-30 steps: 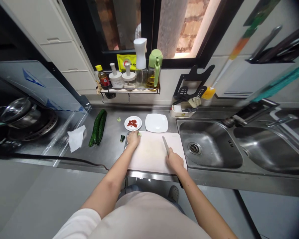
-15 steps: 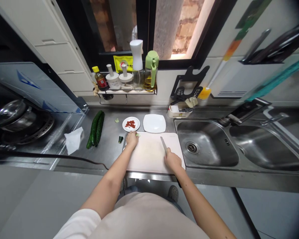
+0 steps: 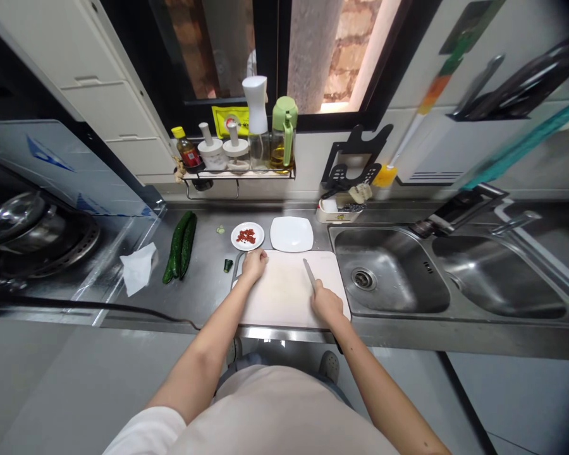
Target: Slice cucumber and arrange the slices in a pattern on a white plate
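My right hand [image 3: 327, 303] is wrapped round the handle of a knife [image 3: 310, 273]. The blade points up and away over the right part of the white cutting board [image 3: 284, 303]. At the board's upper left corner, my left hand [image 3: 255, 263] has its fingers drawn together in a pinch. Whatever they hold, if anything, is too small and hidden to name. Just beyond that hand lies a small white plate of chopped red pieces [image 3: 247, 236], and right of it a white square dish [image 3: 291, 234]. A dark green cucumber end [image 3: 228, 265] rests left of the board.
Two whole cucumbers [image 3: 180, 246] lie on the steel counter beside a crumpled white tissue [image 3: 138, 268]. Small green scraps [image 3: 220, 229] sit near the plate. A double sink [image 3: 389, 272] adjoins the board on the right. Bottles stand on a wall rack [image 3: 241, 174]; a pot [image 3: 31, 221] is far left.
The pale green slice by my left fingertips is no longer visible, and those fingers have shifted slightly and drawn together. My right hand keeps the knife in nearly the same spot. The view has shifted a little.
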`<state>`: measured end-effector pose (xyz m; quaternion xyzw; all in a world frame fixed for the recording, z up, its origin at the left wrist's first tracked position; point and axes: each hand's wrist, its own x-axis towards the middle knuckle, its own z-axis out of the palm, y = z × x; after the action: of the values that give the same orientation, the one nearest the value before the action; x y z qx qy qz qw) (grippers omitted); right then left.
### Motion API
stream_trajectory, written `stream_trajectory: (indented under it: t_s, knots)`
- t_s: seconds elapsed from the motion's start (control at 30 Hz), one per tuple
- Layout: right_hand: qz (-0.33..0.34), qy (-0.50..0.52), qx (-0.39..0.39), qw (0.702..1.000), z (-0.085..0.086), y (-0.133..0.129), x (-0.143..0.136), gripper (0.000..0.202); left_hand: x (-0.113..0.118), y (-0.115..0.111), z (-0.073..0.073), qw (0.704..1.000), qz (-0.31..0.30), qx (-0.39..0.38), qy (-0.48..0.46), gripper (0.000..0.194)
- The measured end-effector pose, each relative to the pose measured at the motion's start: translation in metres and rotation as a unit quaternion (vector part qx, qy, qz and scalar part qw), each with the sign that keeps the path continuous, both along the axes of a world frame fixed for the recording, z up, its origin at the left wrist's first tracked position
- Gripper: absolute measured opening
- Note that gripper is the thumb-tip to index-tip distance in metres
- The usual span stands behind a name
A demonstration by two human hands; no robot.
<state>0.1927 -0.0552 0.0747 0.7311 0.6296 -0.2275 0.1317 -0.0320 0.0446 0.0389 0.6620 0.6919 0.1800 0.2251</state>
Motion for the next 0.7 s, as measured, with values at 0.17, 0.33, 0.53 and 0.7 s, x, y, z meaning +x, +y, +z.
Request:
stream_trajectory:
  t_s: [0.17, 0.33, 0.53, 0.7]
  knots:
    - [-0.002, 0.002, -0.001, 1.0, -0.001, 0.0, 0.0, 0.038, 0.008, -0.016, 0.005, 0.991, -0.087, -0.079, -0.067, 0.023]
    - [0.001, 0.001, -0.002, 1.0, -0.003, 0.0, 0.0, 0.041, 0.016, -0.029, 0.003, 0.972, -0.179, -0.145, -0.054, 0.024]
    - [0.005, -0.007, 0.005, 1.0, -0.005, -0.001, 0.001, 0.04, 0.028, -0.03, 0.0, 0.969, -0.21, -0.128, 0.001, 0.024]
    - [0.012, 0.0, 0.007, 1.0, -0.006, -0.002, 0.002, 0.039, 0.028, -0.033, -0.005, 0.978, -0.2, -0.063, 0.023, 0.026]
